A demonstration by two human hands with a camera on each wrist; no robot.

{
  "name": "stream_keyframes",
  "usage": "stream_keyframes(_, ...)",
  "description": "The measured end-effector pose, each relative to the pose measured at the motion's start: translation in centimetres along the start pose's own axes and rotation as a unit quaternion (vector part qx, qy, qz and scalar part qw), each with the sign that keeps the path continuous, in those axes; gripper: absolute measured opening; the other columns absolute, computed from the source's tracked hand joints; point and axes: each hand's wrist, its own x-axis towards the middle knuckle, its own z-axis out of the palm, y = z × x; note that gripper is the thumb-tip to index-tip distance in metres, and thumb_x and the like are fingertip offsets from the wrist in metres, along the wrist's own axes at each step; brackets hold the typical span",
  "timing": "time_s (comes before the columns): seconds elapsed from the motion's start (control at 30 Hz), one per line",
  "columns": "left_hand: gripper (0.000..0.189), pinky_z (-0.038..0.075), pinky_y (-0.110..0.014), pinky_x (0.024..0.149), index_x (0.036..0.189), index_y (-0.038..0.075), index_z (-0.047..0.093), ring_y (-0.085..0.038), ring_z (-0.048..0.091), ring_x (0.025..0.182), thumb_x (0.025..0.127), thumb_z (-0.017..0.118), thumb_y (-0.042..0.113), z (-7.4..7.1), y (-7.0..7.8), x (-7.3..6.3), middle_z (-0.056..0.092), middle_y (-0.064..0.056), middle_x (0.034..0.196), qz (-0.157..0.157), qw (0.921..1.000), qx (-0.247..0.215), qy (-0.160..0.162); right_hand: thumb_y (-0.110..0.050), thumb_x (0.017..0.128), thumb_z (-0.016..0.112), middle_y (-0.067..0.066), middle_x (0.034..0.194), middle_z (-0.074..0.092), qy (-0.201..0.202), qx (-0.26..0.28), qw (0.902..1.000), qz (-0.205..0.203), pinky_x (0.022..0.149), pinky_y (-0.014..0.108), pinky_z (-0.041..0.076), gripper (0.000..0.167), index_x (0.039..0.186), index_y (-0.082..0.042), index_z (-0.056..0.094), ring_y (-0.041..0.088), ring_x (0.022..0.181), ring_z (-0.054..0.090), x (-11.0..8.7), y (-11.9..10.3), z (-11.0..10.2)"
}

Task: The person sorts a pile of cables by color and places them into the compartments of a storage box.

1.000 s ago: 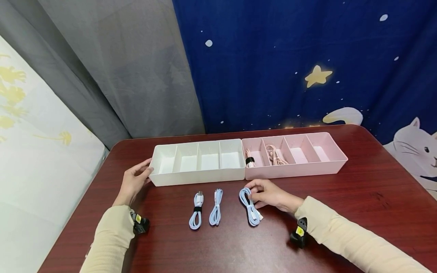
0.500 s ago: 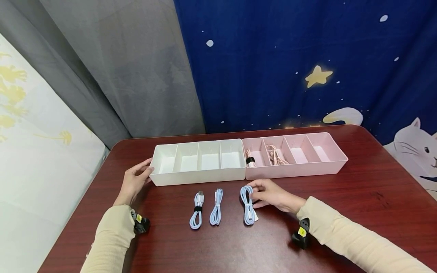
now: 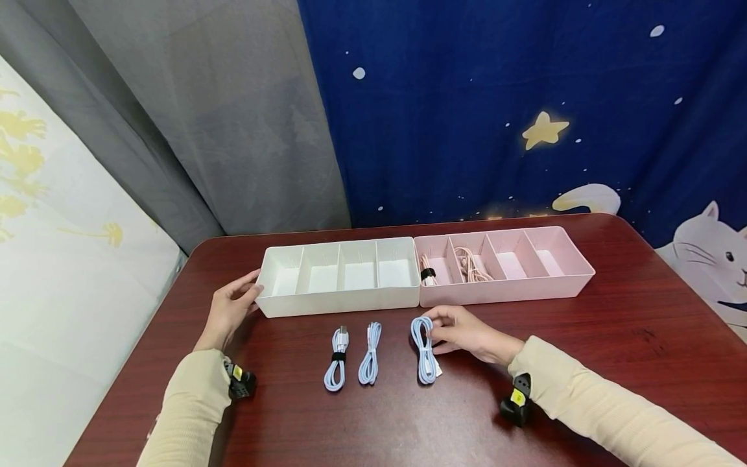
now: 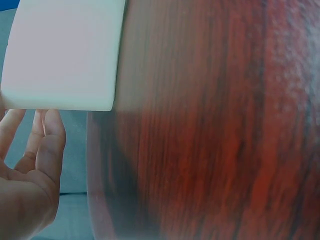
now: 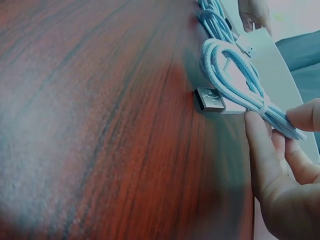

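On the table (image 3: pixel 327 428), our relaxed left hand (image 3: pixel 229 314) touches the white tray (image 3: pixel 344 303), perhaps steadying it, while our right hand (image 3: pixel 465 334) pinches a blue cable (image 3: pixel 426 364) near one loop.

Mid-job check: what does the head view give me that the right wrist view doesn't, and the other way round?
Only the head view: the pink cables lying in the pink box, and the yellow star on the blue curtain.
Only the right wrist view: the metal end of the plug on the held blue cable, with a mark on its face.
Both: the right hand pinching that cable, another blue cable on the table, and the left hand at the end of the white box.
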Motion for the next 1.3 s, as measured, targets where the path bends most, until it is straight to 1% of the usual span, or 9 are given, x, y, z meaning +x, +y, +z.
stream_keyframes(0.37,0.048,0.048,-0.017,0.066,0.131,0.012,0.046,0.0,0.054,0.076,0.086,0.058,0.028,0.0,-0.1,0.1,0.052,-0.009,0.104,0.001,1.0,-0.001,0.001,0.004,0.083,0.05,0.012,0.085,0.054,0.0,0.02,0.9998,-0.001,0.071,0.041,0.05,0.033,0.111,0.019,0.042,0.014,0.076,0.056,-0.2,-0.5,0.1)
stream_keyframes(0.53,0.048,0.048,-0.017,0.066,0.131,0.012,0.046,0.0,0.054,0.076,0.086,0.058,0.027,0.0,-0.1,0.1,0.052,-0.009,0.104,0.001,1.0,-0.002,0.0,0.004,0.082,0.049,0.014,0.086,0.054,0.0,0.015,0.9999,-0.006,0.07,0.04,0.05,0.033,0.11,0.019,0.042,0.015,0.077,0.057,-0.1,-0.6,0.0)
stream_keyframes(0.7,0.048,0.048,-0.017,0.066,0.13,0.012,0.046,0.0,0.054,0.076,0.086,0.058,0.028,0.0,-0.1,0.1,0.052,-0.011,0.107,-0.001,1.0,0.003,0.0,0.003,0.081,0.049,0.013,0.086,0.054,0.004,0.007,1.0,0.001,0.069,0.039,0.051,0.033,0.111,0.018,0.043,0.014,0.076,0.057,-0.1,-0.8,0.0)
stream_keyframes(0.97,0.048,0.048,-0.017,0.066,0.13,0.012,0.046,0.0,0.054,0.076,0.086,0.058,0.027,0.0,0.0,0.0,0.052,-0.008,0.103,-0.001,1.0,-0.004,-0.003,0.004,0.081,0.049,0.014,0.086,0.054,0.006,0.006,1.0,0.003,0.07,0.04,0.05,0.033,0.11,0.018,0.043,0.015,0.076,0.057,-0.4,-1.2,0.0)
stream_keyframes(1.13,0.049,0.048,-0.017,0.067,0.131,0.013,0.046,-0.001,0.054,0.077,0.086,0.058,0.029,-0.1,0.1,0.0,0.051,-0.011,0.108,-0.007,1.0,-0.003,-0.005,0.004,0.082,0.049,0.017,0.088,0.054,0.01,0.013,0.9998,0.007,0.071,0.041,0.05,0.032,0.11,0.017,0.044,0.017,0.078,0.057,-0.5,-1.3,0.1)
stream_keyframes(1.3,0.049,0.048,-0.017,0.067,0.131,0.013,0.046,-0.001,0.054,0.077,0.086,0.058,0.03,-0.1,0.2,0.0,0.05,-0.012,0.109,-0.011,0.9999,-0.002,-0.006,0.002,0.082,0.05,0.017,0.088,0.054,0.011,0.009,0.9999,0.004,0.071,0.042,0.05,0.031,0.109,0.017,0.044,0.015,0.077,0.057,-0.4,-1.8,0.1)
